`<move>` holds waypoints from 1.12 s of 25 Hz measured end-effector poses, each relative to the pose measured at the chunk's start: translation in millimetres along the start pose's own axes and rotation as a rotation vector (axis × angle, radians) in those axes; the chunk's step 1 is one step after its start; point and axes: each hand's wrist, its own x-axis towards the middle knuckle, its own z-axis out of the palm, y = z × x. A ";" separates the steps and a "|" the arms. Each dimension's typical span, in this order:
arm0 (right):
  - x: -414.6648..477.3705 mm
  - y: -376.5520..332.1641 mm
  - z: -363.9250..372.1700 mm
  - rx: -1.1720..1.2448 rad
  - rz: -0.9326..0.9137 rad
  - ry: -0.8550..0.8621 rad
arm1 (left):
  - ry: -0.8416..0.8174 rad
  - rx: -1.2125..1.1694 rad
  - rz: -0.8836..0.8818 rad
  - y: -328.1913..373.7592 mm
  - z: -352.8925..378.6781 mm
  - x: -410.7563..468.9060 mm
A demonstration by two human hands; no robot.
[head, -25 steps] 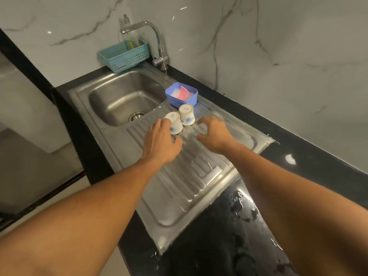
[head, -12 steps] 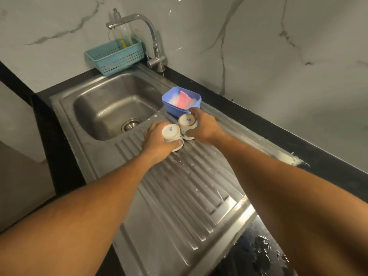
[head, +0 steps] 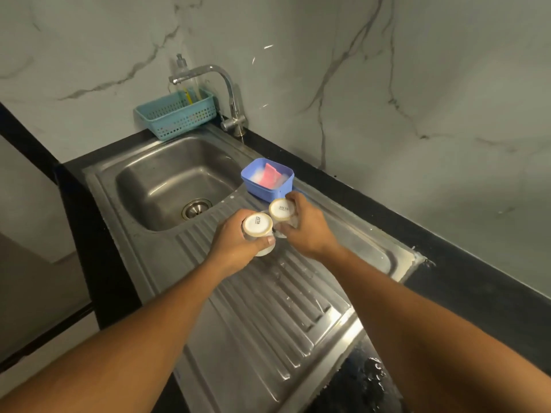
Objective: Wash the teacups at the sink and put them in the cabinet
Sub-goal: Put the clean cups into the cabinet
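Two small white teacups are upside down over the ribbed drainboard (head: 268, 317) of the steel sink (head: 167, 186). My left hand (head: 235, 248) grips the nearer teacup (head: 258, 225), whose round base with a printed mark faces up. My right hand (head: 307, 231) grips the second teacup (head: 281, 209), also base up, just beside the first. Fingers hide most of both cups' sides. The two cups almost touch each other.
A blue tub (head: 268, 180) with soapy water and a pink sponge sits just behind the cups. The tap (head: 226, 93) stands at the back of the basin. A teal basket (head: 176, 117) with a soap bottle is on the black counter (head: 477, 287), which is wet near the front.
Both hands came forward from the drainboard and closed around the two upside-down cups. The cups are now tilted up in the hands, bases toward the camera.
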 end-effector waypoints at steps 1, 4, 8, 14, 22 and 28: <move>-11.4 -5.5 -8.5 -0.004 -0.021 0.008 | -0.005 -0.011 0.018 9.7 -2.7 -9.8; -51.3 -30.7 -44.5 0.004 -0.094 0.049 | -0.026 -0.065 0.078 49.7 -14.6 -45.9; -117.2 -86.4 -110.5 -0.005 -0.135 0.065 | -0.050 -0.083 0.202 124.5 -40.9 -102.2; -230.8 -185.6 -213.9 0.033 -0.234 0.169 | -0.097 -0.096 0.368 261.9 -96.3 -198.6; -339.9 -329.7 -321.0 -0.044 -0.425 0.273 | -0.035 -0.082 0.612 426.7 -179.3 -316.9; -378.7 -431.3 -402.6 -0.010 -0.508 0.320 | 0.035 -0.124 0.759 538.8 -226.7 -348.6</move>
